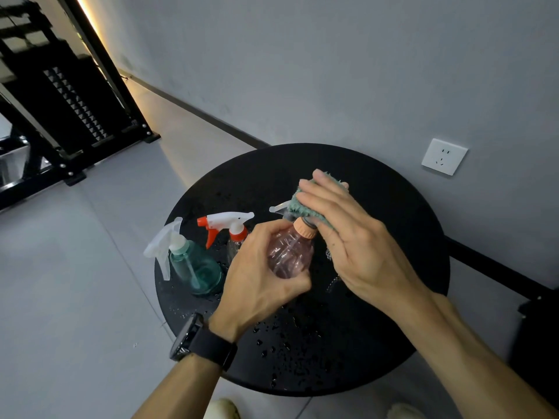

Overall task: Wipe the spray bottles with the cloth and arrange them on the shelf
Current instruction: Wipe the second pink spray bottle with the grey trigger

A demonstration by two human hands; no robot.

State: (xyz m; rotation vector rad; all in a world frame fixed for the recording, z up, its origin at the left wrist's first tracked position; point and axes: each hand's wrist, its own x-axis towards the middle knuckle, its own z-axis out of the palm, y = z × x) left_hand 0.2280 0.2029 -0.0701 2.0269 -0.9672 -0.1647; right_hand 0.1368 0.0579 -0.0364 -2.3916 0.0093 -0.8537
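My left hand (266,276) grips a pink translucent spray bottle (290,252) with an orange collar, held above the round black table (393,267). My right hand (348,234) presses a teal cloth (298,204) over the bottle's white spray head, most of which is hidden. A teal spray bottle (196,267) with a clear white trigger stands on the table's left side. Beside it stands a clear bottle with a red and white trigger head (225,225), its body partly hidden behind my left hand.
Water drops lie on the near part of the table. A black metal shelf frame (75,110) stands at the far left on the grey floor. A white wall socket (444,157) is on the grey wall to the right. My shoe tips show at the bottom edge.
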